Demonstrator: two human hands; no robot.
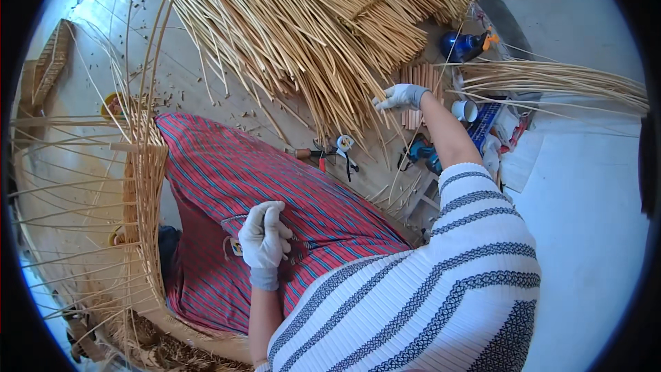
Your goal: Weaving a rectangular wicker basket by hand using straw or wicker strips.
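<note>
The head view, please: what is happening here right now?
A seated person in white gloves works among wicker. The right hand reaches into a big bundle of pale willow rods on the floor. The left hand rests on a red striped cloth over the lap. A half-woven basket stands at the left.

The reed bundle lies on the floor. Left of it stands the half-woven basket; right of it the spray bottle; before it the pliers.
</note>
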